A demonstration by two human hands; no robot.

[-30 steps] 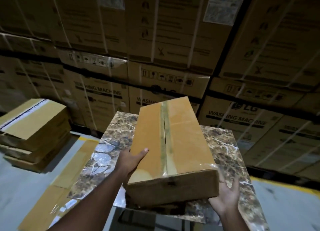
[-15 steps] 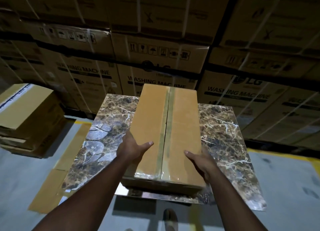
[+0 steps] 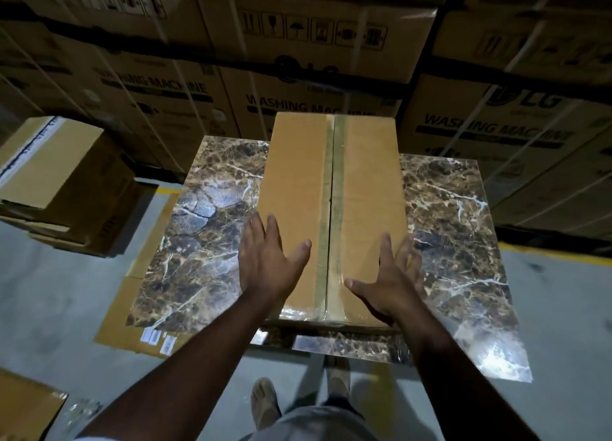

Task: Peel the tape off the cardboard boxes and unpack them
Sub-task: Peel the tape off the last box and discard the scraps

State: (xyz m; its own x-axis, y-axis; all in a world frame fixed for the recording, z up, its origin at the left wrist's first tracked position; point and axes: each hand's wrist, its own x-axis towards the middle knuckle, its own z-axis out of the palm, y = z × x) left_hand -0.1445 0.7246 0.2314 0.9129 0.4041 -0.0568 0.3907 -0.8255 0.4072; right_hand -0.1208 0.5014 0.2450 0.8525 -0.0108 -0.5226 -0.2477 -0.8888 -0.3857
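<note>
The box (image 3: 334, 208) now lies flat on the marbled desk (image 3: 212, 215), set down from the lifted, tilted hold of a second ago, its tape (image 3: 332, 192) unpeeled along the middle seam. The left hand (image 3: 268, 261) and right hand (image 3: 390, 275) have let go, fingers spread wide at the box's near end, free to start on the tape. Washing-machine cartons (image 3: 480, 122) are stacked behind the box.

The cardboard box (image 3: 298, 188) at the centre is showing plain tan, with a glossy olive-tinged tape strip (image 3: 332, 188) running from twelve to six o'clock. The table top (image 3: 443, 215) is displaying brown marble veined white, with a bluish-grey patch toward nine o'clock. Brown cartons (image 3: 490, 132) at twelve are carrying black lettering. The floor (image 3: 59, 291) is showing grey.
</note>
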